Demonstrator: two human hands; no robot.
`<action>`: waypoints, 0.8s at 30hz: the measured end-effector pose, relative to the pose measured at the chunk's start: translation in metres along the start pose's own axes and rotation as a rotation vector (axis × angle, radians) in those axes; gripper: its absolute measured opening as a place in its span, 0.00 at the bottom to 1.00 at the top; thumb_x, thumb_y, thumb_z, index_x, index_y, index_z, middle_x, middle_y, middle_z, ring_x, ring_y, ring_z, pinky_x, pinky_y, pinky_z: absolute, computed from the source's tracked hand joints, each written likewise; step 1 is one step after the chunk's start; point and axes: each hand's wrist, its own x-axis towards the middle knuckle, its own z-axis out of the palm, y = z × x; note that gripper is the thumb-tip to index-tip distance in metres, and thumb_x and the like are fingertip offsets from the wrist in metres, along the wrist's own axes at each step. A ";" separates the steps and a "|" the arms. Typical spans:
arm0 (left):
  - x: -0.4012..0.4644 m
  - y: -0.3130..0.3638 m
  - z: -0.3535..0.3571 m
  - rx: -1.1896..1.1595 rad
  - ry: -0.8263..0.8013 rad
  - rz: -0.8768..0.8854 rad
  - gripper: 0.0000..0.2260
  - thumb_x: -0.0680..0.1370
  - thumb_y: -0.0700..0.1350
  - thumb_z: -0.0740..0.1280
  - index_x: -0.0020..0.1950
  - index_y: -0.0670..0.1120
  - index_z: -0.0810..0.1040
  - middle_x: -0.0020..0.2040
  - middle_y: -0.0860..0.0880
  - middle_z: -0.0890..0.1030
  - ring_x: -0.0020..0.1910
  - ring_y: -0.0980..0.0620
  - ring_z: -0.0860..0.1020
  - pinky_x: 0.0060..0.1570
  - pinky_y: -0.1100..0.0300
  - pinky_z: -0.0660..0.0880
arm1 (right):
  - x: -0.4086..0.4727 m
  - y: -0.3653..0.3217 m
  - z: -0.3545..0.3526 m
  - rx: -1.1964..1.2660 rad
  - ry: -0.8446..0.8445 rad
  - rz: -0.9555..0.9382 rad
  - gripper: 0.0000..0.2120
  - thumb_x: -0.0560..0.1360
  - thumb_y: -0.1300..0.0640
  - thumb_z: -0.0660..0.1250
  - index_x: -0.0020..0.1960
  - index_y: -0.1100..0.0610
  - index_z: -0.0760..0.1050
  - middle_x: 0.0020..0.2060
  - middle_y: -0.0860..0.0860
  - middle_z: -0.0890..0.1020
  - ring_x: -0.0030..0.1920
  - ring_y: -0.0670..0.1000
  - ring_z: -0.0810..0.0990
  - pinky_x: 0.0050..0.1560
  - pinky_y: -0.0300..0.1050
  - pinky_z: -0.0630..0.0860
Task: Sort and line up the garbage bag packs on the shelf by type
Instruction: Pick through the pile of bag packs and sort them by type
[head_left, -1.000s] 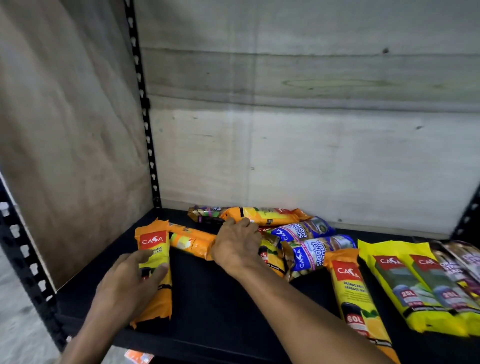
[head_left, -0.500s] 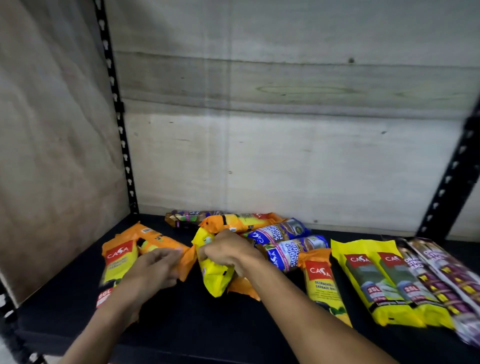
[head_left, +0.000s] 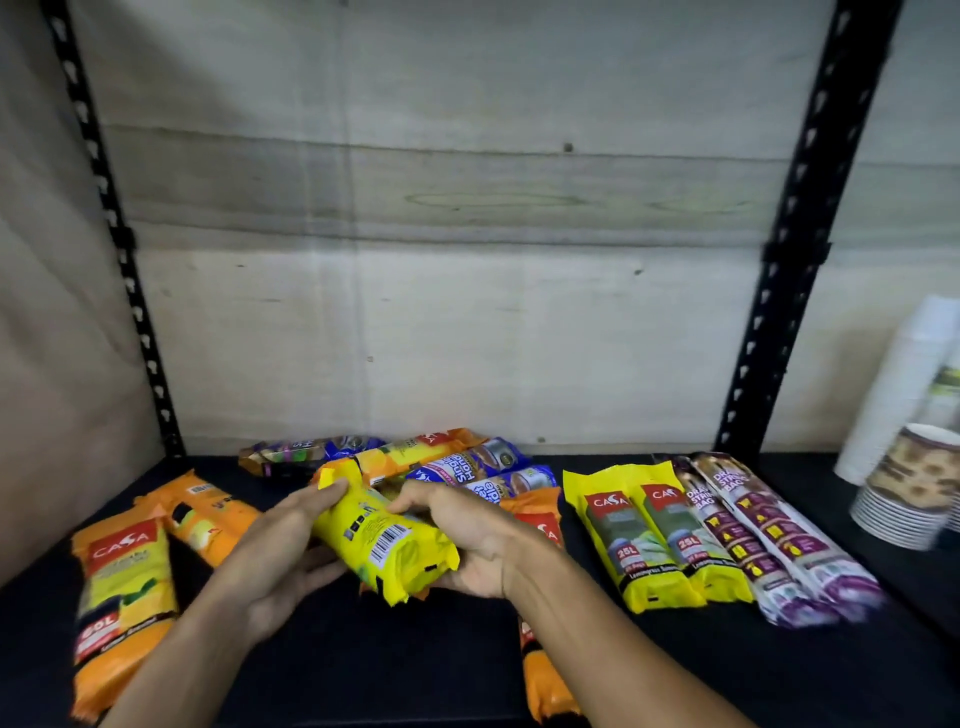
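A yellow garbage bag pack (head_left: 382, 540) is held above the black shelf (head_left: 395, 660), barcode side up. My left hand (head_left: 283, 551) grips its far end and my right hand (head_left: 467, 540) cups its near end. Two orange packs (head_left: 122, 587) lie at the left. Another orange pack (head_left: 540, 670) lies under my right forearm, partly hidden. A mixed heap of blue and orange packs (head_left: 457, 462) sits at the back. Two yellow 25L packs (head_left: 654, 540) and two purple drawstring packs (head_left: 769, 540) lie side by side on the right.
Black slotted uprights (head_left: 800, 228) frame the bay, with plywood panels behind and at the left. Stacks of paper cups (head_left: 909, 483) stand at the far right.
My right hand lifted the yellow pack off the heap and turned it barcode up. My left hand left the orange pack at the left and took the yellow pack's other end.
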 end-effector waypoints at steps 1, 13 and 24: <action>0.001 0.002 0.007 0.033 0.010 0.023 0.15 0.77 0.50 0.69 0.62 0.48 0.77 0.56 0.44 0.81 0.52 0.44 0.81 0.42 0.52 0.78 | -0.006 0.001 -0.006 0.010 -0.006 -0.004 0.13 0.73 0.50 0.67 0.53 0.57 0.78 0.46 0.56 0.83 0.42 0.54 0.82 0.43 0.47 0.76; 0.016 0.015 0.120 0.203 -0.112 0.151 0.12 0.78 0.55 0.66 0.51 0.47 0.81 0.44 0.48 0.80 0.42 0.49 0.78 0.45 0.53 0.76 | -0.091 0.006 -0.075 -0.082 0.222 -0.228 0.15 0.71 0.59 0.73 0.55 0.51 0.74 0.46 0.53 0.82 0.42 0.52 0.80 0.36 0.44 0.78; 0.023 -0.001 0.237 0.225 -0.346 0.080 0.09 0.80 0.46 0.65 0.53 0.42 0.80 0.48 0.43 0.84 0.45 0.47 0.82 0.52 0.49 0.80 | -0.138 0.025 -0.153 -0.173 0.479 -0.242 0.16 0.72 0.49 0.75 0.56 0.53 0.78 0.49 0.49 0.82 0.46 0.47 0.79 0.35 0.42 0.78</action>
